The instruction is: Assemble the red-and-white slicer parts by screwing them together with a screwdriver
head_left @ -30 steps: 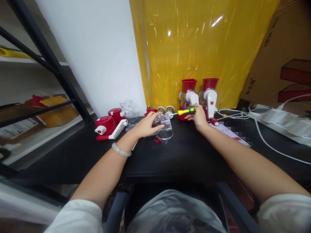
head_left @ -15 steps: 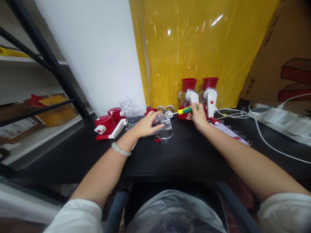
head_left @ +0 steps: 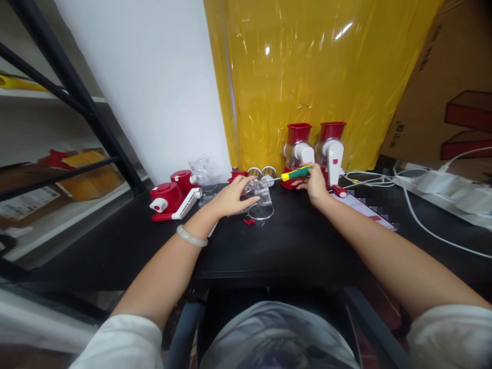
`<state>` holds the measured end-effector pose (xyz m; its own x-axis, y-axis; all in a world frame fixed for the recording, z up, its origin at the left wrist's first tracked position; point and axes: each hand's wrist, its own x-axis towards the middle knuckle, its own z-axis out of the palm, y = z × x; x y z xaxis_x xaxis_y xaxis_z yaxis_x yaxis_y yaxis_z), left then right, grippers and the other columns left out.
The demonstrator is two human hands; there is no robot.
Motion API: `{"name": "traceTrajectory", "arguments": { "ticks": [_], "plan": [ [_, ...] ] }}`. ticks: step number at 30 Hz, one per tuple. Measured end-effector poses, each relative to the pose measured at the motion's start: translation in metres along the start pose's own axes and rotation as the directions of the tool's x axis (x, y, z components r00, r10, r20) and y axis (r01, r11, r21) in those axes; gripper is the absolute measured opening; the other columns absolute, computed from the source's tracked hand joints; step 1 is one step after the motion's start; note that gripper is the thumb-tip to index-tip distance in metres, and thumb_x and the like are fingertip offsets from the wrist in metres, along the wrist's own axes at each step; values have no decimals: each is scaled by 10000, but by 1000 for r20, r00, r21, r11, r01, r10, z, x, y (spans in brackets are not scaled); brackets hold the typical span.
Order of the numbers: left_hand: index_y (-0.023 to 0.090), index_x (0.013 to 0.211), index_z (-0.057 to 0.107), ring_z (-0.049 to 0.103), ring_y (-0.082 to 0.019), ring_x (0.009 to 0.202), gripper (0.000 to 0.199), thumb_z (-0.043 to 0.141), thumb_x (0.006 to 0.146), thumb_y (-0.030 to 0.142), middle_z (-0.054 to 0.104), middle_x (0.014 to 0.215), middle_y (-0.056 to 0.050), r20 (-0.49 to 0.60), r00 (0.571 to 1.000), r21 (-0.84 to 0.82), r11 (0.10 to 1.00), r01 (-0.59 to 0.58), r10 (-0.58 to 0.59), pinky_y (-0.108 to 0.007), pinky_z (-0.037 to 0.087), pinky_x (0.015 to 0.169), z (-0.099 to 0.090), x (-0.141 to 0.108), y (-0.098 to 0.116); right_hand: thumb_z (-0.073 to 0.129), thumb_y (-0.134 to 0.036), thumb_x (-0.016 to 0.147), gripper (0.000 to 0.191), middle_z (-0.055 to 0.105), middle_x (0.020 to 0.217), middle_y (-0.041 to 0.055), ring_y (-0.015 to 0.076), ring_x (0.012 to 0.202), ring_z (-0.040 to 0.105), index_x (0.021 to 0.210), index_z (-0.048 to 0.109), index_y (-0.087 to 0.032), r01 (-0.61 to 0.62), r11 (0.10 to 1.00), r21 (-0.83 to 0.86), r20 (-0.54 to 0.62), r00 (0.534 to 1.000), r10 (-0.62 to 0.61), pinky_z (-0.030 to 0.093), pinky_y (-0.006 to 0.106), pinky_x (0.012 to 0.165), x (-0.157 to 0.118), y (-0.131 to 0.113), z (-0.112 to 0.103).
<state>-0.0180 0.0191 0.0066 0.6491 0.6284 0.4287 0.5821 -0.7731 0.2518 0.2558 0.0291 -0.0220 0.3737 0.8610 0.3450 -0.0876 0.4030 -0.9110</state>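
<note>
My left hand (head_left: 237,197) is closed around a clear plastic housing (head_left: 263,204) that lies on the black table, its round rim towards me. In my right hand (head_left: 314,185) is a screwdriver (head_left: 296,174) with a green and yellow handle, held nearly level. The screwdriver's metal shaft points left and its tip meets the housing near my left fingers; exactly what the tip touches is too small to make out. A small red plastic piece (head_left: 249,222) lies just in front of the housing.
Two red and white rotary graters (head_left: 333,154) stand at the back right. Red bases (head_left: 167,197) with white cranks sit at the left. Grater drums (head_left: 268,174) stand behind the housing. A phone (head_left: 361,210), cables and a power strip (head_left: 442,189) occupy the right side.
The fingers of my right hand have shifted on the screwdriver's handle, and the hand sits slightly lower. My left hand and the clear housing have stayed in place.
</note>
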Motion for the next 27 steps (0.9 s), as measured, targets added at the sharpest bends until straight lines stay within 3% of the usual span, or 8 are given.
{"name": "traceTrajectory", "arguments": {
  "ticks": [7, 20, 27],
  "plan": [
    [241, 1436, 375, 583, -276, 1078, 682, 529, 864, 578, 507, 1248, -130, 6, 1000, 1, 1000, -9, 9, -463, 469, 964, -1, -1, 2, 416, -417, 870, 221, 554, 728, -48, 81, 422, 565, 993, 434, -234, 17, 999, -36, -2, 1000, -17, 415, 193, 374, 2, 4, 0],
    [245, 1443, 360, 579, -290, 1117, 691, 544, 858, 564, 496, 1319, -142, -5, 1000, 5, 1000, -18, 18, -484, 454, 992, 0, -1, -1, 524, -538, 843, 354, 491, 597, -113, 78, 353, 510, 985, 357, -261, -59, 998, -4, -5, 998, 59, 425, 204, 364, 7, 6, -1],
    [196, 1369, 344, 526, -314, 1230, 668, 561, 848, 553, 476, 1382, -168, -31, 999, -29, 1000, 6, -7, -475, 438, 1018, 0, -1, 1, 526, -633, 812, 415, 406, 452, -121, 121, 349, 504, 934, 410, -254, 42, 991, -124, -10, 999, -43, 382, 218, 359, 7, 8, -3]
  ]
}}
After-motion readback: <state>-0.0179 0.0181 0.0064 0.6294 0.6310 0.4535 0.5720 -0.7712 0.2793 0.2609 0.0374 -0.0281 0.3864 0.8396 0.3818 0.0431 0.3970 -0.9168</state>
